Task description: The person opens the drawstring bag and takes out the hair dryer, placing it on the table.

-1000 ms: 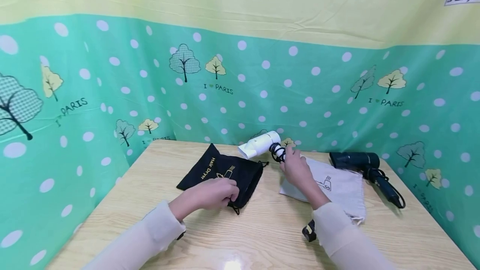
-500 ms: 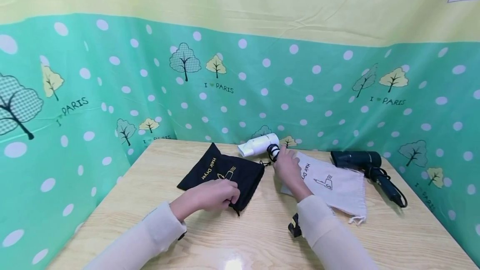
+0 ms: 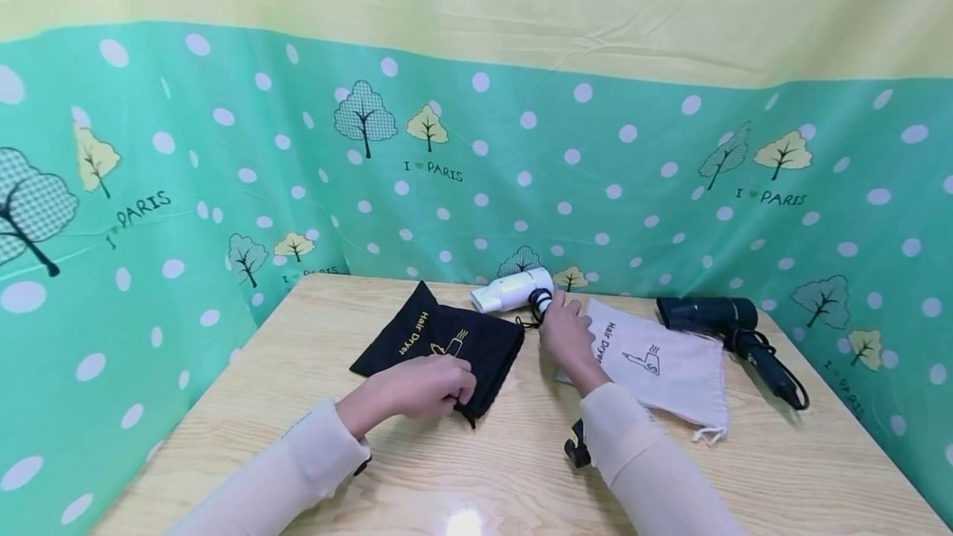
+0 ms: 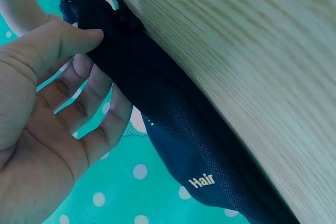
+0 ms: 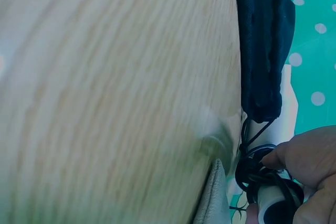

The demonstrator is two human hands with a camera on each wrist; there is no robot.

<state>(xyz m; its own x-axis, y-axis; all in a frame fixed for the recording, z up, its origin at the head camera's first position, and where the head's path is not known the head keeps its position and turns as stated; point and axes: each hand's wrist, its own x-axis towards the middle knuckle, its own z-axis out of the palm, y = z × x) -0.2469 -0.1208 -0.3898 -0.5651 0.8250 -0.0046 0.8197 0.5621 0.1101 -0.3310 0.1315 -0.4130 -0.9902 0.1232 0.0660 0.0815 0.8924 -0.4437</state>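
Observation:
In the head view a black drawstring bag (image 3: 484, 354) printed "Hair Dryer" lies on the table, its mouth facing right. My left hand (image 3: 424, 385) pinches the near corner of that mouth; the left wrist view has the thumb on top of the dark cloth (image 4: 157, 82) near the drawstring. To the right, my right hand (image 3: 566, 333) grips the handle of a white hair dryer (image 3: 510, 289) wound with black cord (image 5: 252, 171). The dryer's nozzle points left, behind the bag's far corner. My palm hides part of the handle.
A pale drawstring bag (image 3: 670, 366), also printed, lies flat beside my right wrist. Beyond it, at the far right, rests a black hair dryer (image 3: 707, 315) with its cord wrapped. A polka-dot curtain (image 3: 476, 147) hangs behind the wooden table (image 3: 298, 337).
My right hand has shifted left and the white hair dryer slightly left with it, uncovering more of the pale bag. The black bag's mouth lies flatter; my left hand stays in place.

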